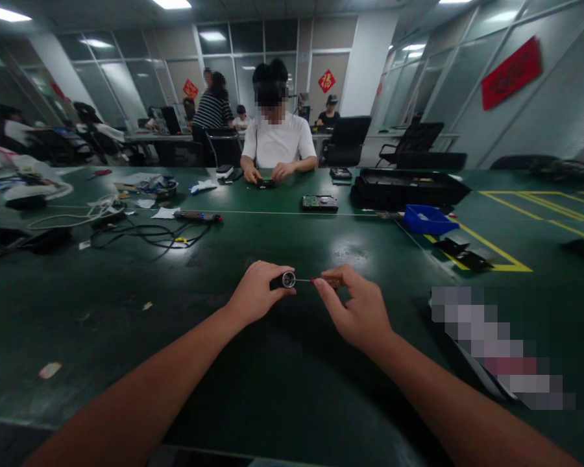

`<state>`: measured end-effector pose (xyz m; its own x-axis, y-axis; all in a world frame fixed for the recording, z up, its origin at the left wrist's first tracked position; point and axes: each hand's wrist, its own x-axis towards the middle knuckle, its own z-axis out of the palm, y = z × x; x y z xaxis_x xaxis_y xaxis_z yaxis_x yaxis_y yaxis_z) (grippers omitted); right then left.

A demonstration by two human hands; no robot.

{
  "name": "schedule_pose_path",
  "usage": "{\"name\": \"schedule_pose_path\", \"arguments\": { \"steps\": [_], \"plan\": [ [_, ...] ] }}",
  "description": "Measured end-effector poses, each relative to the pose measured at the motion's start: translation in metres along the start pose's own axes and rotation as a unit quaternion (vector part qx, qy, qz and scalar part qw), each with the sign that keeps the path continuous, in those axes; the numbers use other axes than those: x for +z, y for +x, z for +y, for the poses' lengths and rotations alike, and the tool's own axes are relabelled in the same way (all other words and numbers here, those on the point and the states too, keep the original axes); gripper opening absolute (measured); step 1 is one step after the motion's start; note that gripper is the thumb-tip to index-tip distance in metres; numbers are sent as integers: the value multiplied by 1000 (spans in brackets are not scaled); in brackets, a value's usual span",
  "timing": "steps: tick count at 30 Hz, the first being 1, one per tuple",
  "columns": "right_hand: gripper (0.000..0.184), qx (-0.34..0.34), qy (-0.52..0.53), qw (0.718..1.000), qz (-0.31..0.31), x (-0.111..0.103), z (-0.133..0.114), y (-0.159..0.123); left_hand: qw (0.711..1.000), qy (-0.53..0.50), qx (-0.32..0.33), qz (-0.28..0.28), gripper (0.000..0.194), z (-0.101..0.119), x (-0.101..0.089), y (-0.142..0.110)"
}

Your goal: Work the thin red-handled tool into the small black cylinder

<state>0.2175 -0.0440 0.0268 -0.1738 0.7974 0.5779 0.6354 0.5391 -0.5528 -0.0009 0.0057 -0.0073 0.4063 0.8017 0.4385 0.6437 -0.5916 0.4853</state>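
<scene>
My left hand [256,290] pinches a small black part with a round silver ring [289,279] facing me; its exact kind I cannot make out. Closed around a screwdriver [329,281] is my right hand [357,305], with fingers and thumb on the reddish handle. The thin metal shaft points left, and its tip reaches the right side of the round part. Both hands are a little above the green table [292,395], near its middle. My left fingers partly cover the black part.
Across the table, a person in a white shirt [279,139] handles a small dark item. A hard drive [320,203], a black tray [409,187] and a blue bin [428,219] lie ahead and right. Black cables [150,233] and an electric screwdriver [198,216] lie left. A blurred flat item [496,350] is at right.
</scene>
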Motion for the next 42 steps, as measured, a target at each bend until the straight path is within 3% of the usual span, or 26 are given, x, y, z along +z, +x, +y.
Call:
{"name": "schedule_pose_path", "arguments": {
  "steps": [5,9,13,15,17,19,23,31,38,42],
  "plan": [
    [16,-3,36,998,-50,-3,-3,1,1000,6,0,1,36,0,0,0],
    [20,74,123,989,-17,3,0,1,1000,10,4,-7,37,-2,1,1],
    [26,190,310,931,28,16,14,6,1000,17,11,-10,39,-1,-1,2],
    [29,252,393,882,62,20,23,9,1000,21,21,-8,41,0,-3,2],
    [30,299,448,841,58,22,31,12,999,33,25,-5,42,-1,-4,3],
    [29,313,458,828,79,23,37,14,999,46,17,-9,42,-2,-3,3],
    [27,281,404,862,117,22,38,14,998,53,10,-18,42,-4,-1,3],
    [27,174,259,947,70,17,19,8,999,38,9,-11,39,0,-2,3],
    [23,139,223,964,28,12,11,5,1000,29,7,-3,37,-2,-1,1],
    [22,142,209,966,51,12,7,5,1000,19,13,0,39,0,-1,1]
  ]
}}
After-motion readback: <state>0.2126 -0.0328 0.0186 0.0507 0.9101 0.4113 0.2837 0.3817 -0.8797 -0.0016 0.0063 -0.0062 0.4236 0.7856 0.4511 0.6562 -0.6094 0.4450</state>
